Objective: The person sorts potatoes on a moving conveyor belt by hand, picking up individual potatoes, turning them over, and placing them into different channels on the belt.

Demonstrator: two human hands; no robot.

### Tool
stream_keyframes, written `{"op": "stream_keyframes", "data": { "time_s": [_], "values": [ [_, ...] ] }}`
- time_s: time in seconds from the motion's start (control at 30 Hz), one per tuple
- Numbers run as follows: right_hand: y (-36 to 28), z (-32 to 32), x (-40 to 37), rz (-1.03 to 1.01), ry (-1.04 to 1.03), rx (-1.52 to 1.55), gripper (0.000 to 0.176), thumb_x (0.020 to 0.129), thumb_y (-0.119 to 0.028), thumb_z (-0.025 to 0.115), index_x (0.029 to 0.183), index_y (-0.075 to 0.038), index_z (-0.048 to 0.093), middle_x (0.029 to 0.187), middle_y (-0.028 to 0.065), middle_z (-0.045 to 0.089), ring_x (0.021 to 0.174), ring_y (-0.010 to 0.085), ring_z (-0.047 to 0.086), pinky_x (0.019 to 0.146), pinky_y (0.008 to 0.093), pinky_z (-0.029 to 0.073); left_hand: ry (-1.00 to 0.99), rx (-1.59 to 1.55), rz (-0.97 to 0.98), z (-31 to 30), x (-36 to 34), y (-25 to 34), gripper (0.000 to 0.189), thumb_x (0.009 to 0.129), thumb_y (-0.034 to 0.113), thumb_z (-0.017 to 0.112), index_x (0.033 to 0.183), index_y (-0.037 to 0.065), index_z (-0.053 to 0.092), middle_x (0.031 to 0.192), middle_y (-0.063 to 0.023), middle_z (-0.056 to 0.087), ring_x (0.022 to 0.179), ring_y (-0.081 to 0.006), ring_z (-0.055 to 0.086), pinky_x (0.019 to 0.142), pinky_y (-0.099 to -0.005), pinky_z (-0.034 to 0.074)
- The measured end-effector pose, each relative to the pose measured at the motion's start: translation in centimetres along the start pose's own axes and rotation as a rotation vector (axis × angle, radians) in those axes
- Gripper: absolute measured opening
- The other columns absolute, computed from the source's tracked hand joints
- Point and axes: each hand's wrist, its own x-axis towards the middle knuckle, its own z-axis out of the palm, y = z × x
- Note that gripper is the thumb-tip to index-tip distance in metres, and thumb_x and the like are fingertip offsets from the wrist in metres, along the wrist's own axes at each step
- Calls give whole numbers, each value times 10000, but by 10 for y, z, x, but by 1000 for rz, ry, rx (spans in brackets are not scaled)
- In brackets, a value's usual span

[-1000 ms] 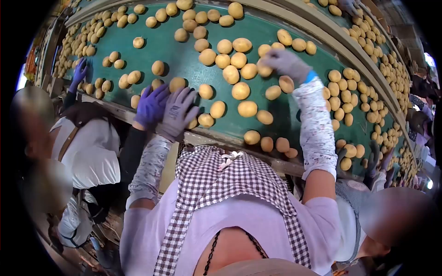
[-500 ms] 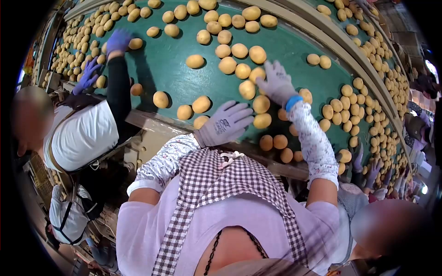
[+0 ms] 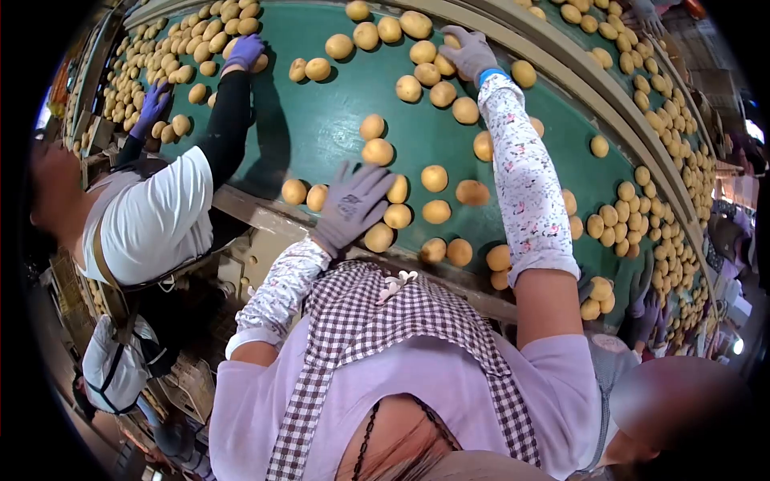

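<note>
Yellow-brown potatoes lie scattered on a green conveyor belt. My left hand, in a grey glove, is over the near side of the belt with its fingers spread, beside a few potatoes. No potato shows in its grip. My right hand, in a grey glove with a blue band at the wrist, reaches to the far side of the belt. Its fingers curve down over potatoes there; whether it grips one is hard to see.
At the left, a co-worker in a white shirt and purple gloves touches potatoes. Another person is at the lower right. A beige rail edges the belt's far side, with a second potato-covered belt beyond.
My right hand has moved away from me to the far side of the belt. My left hand has shifted left. Potatoes have changed position, and the co-worker's hand has moved right.
</note>
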Motion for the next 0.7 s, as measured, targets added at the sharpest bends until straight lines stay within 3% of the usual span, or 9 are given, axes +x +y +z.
{"op": "stream_keyframes", "data": {
  "time_s": [0.13, 0.17, 0.27, 0.37, 0.43, 0.47, 0.53, 0.63, 0.7],
  "values": [
    [-25, -6, 3, -76, -308, -116, 542, 884, -376, 734, 1418, -316, 656, 1406, 197, 606, 1257, 372, 643, 1073, 450, 527, 118, 82, -187, -19, -40, -44, 535, 963, 298, 684, 1440, 67, 606, 1462, -156, 603, 1360, -359, 546, 1173, -542, 354],
    [-25, -32, 0, -121, -539, 178, 474, 913, -380, 748, 1366, -262, 672, 1336, 128, 676, 1206, 277, 660, 1059, 424, 534, 115, 76, -177, -26, -43, -48, 540, 969, 299, 678, 1448, 60, 603, 1469, -151, 600, 1368, -361, 541, 1171, -552, 348],
    [-16, -55, -5, -49, -171, 1323, 475, 1036, -422, 705, 1407, -128, 673, 1192, 14, 739, 1018, 125, 694, 889, 273, 556, 191, 68, -177, -32, -45, -56, 545, 963, 290, 677, 1450, 57, 603, 1474, -151, 596, 1375, -368, 536, 1173, -553, 344],
    [-10, -52, 16, 24, 43, 1586, 515, 1058, -414, 644, 1442, -71, 621, 1313, 101, 721, 1103, 206, 715, 906, 308, 588, 161, -5, -106, -34, -27, -44, 544, 941, 267, 693, 1436, 53, 622, 1479, -160, 612, 1388, -365, 552, 1189, -560, 350],
    [-8, -25, 34, 161, -135, 713, 498, 1053, -404, 630, 1431, -78, 628, 1363, 174, 704, 1210, 289, 702, 1025, 385, 565, 103, -77, 50, -23, -14, -36, 524, 948, 285, 683, 1435, 99, 631, 1496, -150, 598, 1407, -351, 540, 1205, -582, 336],
    [-7, 0, 46, -37, -87, 426, 527, 997, -381, 719, 1453, -133, 631, 1273, 132, 725, 1230, 272, 690, 1050, 410, 557, 65, -111, 138, -16, -10, -37, 523, 951, 295, 679, 1445, 131, 630, 1512, -141, 583, 1421, -342, 528, 1213, -592, 325],
    [-38, 42, 50, -190, 85, -8, 648, 902, -403, 778, 1482, -174, 603, 1327, 240, 691, 1317, 388, 637, 1127, 464, 510, -50, -63, 194, -10, -14, -41, 526, 953, 318, 675, 1452, 160, 624, 1520, -132, 570, 1435, -343, 510, 1214, -612, 314],
    [-77, 57, 53, 56, -2, -185, 777, 799, -412, 822, 1493, -185, 556, 1263, 268, 690, 1334, 428, 619, 1161, 499, 480, -113, 42, 180, -34, -21, -60, 506, 942, 345, 691, 1414, 172, 632, 1483, -116, 568, 1421, -343, 498, 1196, -612, 324],
    [-82, 41, 52, -30, -121, -168, 737, 832, -414, 812, 1480, -164, 565, 1250, 252, 696, 1335, 406, 625, 1150, 498, 493, -68, 77, 23, -55, -33, -84, 512, 922, 366, 720, 1379, 150, 637, 1435, -110, 578, 1363, -364, 507, 1170, -612, 334]
  ]
}}
